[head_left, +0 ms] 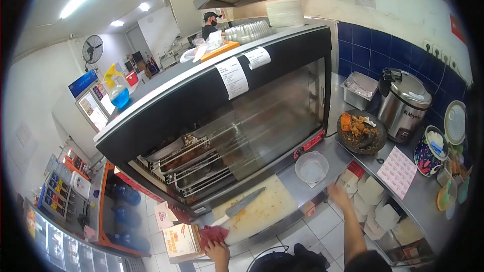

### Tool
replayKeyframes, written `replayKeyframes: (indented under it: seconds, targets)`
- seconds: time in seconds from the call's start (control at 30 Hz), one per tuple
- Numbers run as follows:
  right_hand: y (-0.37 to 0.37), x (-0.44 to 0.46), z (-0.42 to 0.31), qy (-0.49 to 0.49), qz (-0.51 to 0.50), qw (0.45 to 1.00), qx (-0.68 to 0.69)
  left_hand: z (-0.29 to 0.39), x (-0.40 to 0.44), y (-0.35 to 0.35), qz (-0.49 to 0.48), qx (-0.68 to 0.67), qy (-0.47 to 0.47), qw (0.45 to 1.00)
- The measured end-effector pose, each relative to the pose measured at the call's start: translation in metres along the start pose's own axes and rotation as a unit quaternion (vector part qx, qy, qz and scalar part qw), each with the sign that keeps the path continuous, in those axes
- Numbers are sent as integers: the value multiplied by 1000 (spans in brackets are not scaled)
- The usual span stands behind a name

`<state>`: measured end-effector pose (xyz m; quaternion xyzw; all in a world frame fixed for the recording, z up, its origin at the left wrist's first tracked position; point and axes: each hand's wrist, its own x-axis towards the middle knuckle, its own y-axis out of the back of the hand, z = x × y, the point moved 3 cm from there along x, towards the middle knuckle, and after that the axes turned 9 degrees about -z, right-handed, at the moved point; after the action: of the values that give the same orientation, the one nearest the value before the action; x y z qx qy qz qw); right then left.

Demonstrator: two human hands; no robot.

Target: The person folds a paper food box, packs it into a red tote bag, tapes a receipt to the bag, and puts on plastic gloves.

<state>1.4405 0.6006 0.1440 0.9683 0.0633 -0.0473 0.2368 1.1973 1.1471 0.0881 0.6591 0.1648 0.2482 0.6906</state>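
Note:
My left hand (217, 252) is at the bottom, its fingers closed over a dark red cloth (214, 233) beside a printed cardboard box (180, 241). Just above the cloth, a knife with a white handle (241, 205) lies across a stained cutting board (269, 208). My right hand (339, 194) is held over the counter edge with nothing visible in it. Its fingers look loosely apart, near a translucent plastic tub (311, 166). Behind the board stands a glass-fronted warming cabinet (237, 136), partly open at the left, with trays of food (189, 153) on its racks.
To the right are a stone mortar with orange paste (361, 132), a rice cooker (405, 103), a metal container (359, 90) and patterned paper (397, 172). Stacked cartons (373, 206) fill a lower shelf. A spray bottle (119, 95) tops the cabinet. A masked person (209, 29) stands beyond.

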Motion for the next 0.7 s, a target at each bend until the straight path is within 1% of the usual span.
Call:
replayKeyframes:
  seconds: [0.03, 0.07, 0.1, 0.13, 0.17, 0.2, 0.23, 0.27, 0.3, 0.37, 0.4, 0.47, 0.5, 0.6, 0.67, 0.7]
  targets:
    - [18, 44, -82, 161, 75, 984, 16, -1, 3, 5, -27, -12, 8, 1000]
    - [40, 61, -189, 195, 47, 977, 70, 1, 2, 10, -54, -25, 15, 998]
    - [48, 79, -264, 275, 53, 949, 142, 6, -6, 21, 7, -54, 7, 998]
    - [55, 95, -325, 265, 14, 937, 225, 5, -16, 27, 61, -86, -14, 994]
    - [60, 97, -384, 297, 5, 912, 284, 3, -25, 30, 118, -117, -38, 985]
    - [62, 110, -424, 335, 22, 889, 311, 0, -34, 33, 175, -147, -62, 971]
    - [63, 119, -459, 334, 54, 889, 309, -4, -49, 33, 166, -214, -62, 961]
    - [64, 126, -484, 330, 84, 889, 305, -8, -64, 28, 183, -208, -79, 957]
    - [66, 134, -500, 324, 88, 894, 295, 0, -87, 56, 74, -263, -8, 962]
    - [62, 145, -520, 310, 95, 906, 272, -11, -114, 45, 78, -234, -31, 969]
    - [59, 145, -521, 302, 53, 916, 258, -14, -121, 41, 44, -274, 12, 961]
    - [55, 139, -519, 279, -29, 933, 224, -9, -133, 63, -31, -350, 96, 931]
    - [49, 130, -513, 292, 12, 926, 239, -13, -130, 56, -8, -348, 53, 936]
    - [36, 54, -494, 310, 110, 917, 227, -13, -99, 57, -153, -388, -8, 909]
    - [33, 7, -463, 317, 140, 911, 226, 4, -65, 81, -172, -391, -108, 898]
    - [33, -19, -447, 344, 142, 892, 257, 16, -49, 91, -177, -382, -155, 894]
